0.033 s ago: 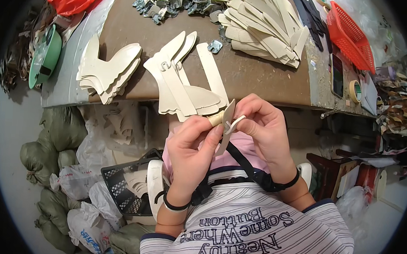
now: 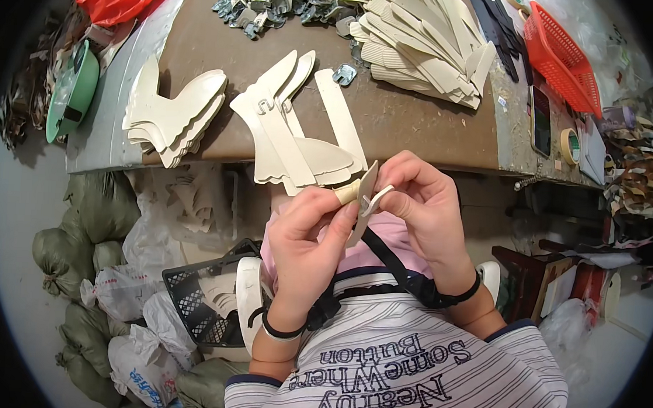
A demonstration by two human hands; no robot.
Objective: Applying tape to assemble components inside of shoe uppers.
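Observation:
Just past the table's near edge, my left hand [image 2: 304,236] pinches a cream leather-like piece [image 2: 368,179] between thumb and forefinger. That forefinger has a pale wrap [image 2: 347,192] on it. My right hand [image 2: 428,209] grips the end of a narrow cream strap [image 2: 379,196] that bends against the piece. Something small between them is partly hidden by the fingers. Beyond my hands lie winged cream cut pieces [image 2: 314,157] with a strap across them, a loose cream strap [image 2: 338,116] and a small metal buckle [image 2: 344,75]. To their left is a stack of similar cut pieces [image 2: 174,115].
Metal buckles [image 2: 278,6] and a heap of cream straps [image 2: 423,50] cover the table's far side. A red basket [image 2: 559,54], phone [image 2: 540,121] and tape roll [image 2: 569,146] sit at right. A black crate [image 2: 188,311] and green sacks [image 2: 61,260] stand below left.

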